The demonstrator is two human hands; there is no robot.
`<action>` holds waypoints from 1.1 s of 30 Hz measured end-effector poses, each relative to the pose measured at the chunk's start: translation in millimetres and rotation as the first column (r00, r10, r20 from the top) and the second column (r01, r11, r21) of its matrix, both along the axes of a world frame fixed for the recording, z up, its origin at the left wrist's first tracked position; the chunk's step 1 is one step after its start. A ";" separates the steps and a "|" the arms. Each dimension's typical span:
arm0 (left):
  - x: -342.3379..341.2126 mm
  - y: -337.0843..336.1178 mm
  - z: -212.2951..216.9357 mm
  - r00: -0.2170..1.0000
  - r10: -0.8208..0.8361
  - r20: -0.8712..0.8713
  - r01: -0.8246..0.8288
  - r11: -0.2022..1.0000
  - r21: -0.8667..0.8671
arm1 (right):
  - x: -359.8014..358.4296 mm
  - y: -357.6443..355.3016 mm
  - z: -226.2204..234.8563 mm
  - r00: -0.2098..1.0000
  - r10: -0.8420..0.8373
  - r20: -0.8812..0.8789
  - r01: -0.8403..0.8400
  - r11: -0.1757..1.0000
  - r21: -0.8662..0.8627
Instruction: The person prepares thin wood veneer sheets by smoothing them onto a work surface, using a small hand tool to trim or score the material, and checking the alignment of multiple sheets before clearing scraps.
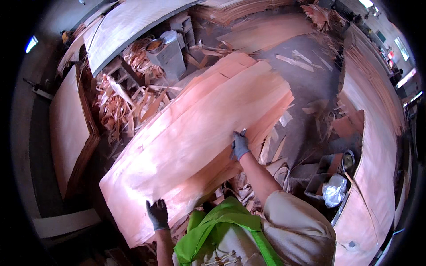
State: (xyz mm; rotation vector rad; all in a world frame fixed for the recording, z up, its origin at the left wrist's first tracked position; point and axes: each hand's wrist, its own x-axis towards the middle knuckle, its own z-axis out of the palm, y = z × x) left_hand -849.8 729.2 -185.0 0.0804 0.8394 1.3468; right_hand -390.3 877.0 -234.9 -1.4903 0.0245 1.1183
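A stack of thin, pinkish-tan wood veneer sheets (191, 128) lies slantwise in front of me, its long edges uneven and overlapping. My right hand (240, 145), in a grey glove, is closed on the near long edge of the top veneer sheet, right of the stack's middle. At the stack's near left end, my left hand (157, 214) rests over the veneer surface in a dark grey glove, fingers apart and holding nothing. Below the right hand, darker reddish sheets show under the top one.
Torn veneer strips (117, 99) lie heaped at the left, beside a grey block (171, 60). More veneer stacks stand at the left (71, 133) and right (377, 177). A plastic crate (315, 188) with a clear bag (334, 190) sits near my right. Scraps (297, 62) litter the floor.
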 end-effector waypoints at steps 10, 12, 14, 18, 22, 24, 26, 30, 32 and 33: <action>-181.8 0.0 -11.9 0.576 0.423 -0.700 -0.214 0.904 0.370 | -33.4 -165.6 205.6 0.960 -0.185 0.211 0.095 0.921 0.377; -177.5 29.7 28.1 0.397 0.448 -0.801 -0.131 0.891 0.434 | -54.7 -219.9 260.6 0.899 -0.336 0.280 0.171 0.859 0.482; -160.7 54.0 77.2 -0.106 0.417 -0.902 0.185 0.900 0.395 | -72.4 -274.8 287.6 0.787 -0.512 0.344 0.251 0.774 0.581; -154.3 87.5 112.8 0.965 0.124 -0.230 -0.039 0.939 0.342 | -120.7 -388.4 339.0 0.706 -0.651 0.277 0.456 0.718 0.525; -70.8 55.5 163.5 0.804 0.155 -0.574 0.142 0.888 0.438 | -156.1 -540.5 335.1 0.264 -0.655 0.708 0.486 0.724 0.490; -79.7 70.0 134.4 0.014 0.655 -0.755 0.589 0.605 0.536 | -186.7 -570.2 366.7 0.330 -0.911 0.249 0.699 0.413 0.584; -64.5 85.0 123.0 -0.020 0.690 -0.724 0.618 0.577 0.533 | -198.4 -613.8 352.6 0.255 -0.915 0.313 0.615 0.404 0.677; 49.1 32.6 173.7 0.397 0.350 -0.849 0.609 0.591 0.529 | -227.0 -696.7 351.7 0.066 -0.824 0.563 0.725 0.427 0.540; 82.3 29.0 163.3 0.309 0.514 -0.800 0.763 0.368 0.531 | -248.8 -722.2 371.6 0.063 -0.976 0.207 0.759 0.182 0.625; 101.8 6.9 166.8 0.322 0.588 -0.742 0.796 0.256 0.548 | -260.7 -753.1 372.1 0.052 -0.988 0.143 0.791 0.128 0.598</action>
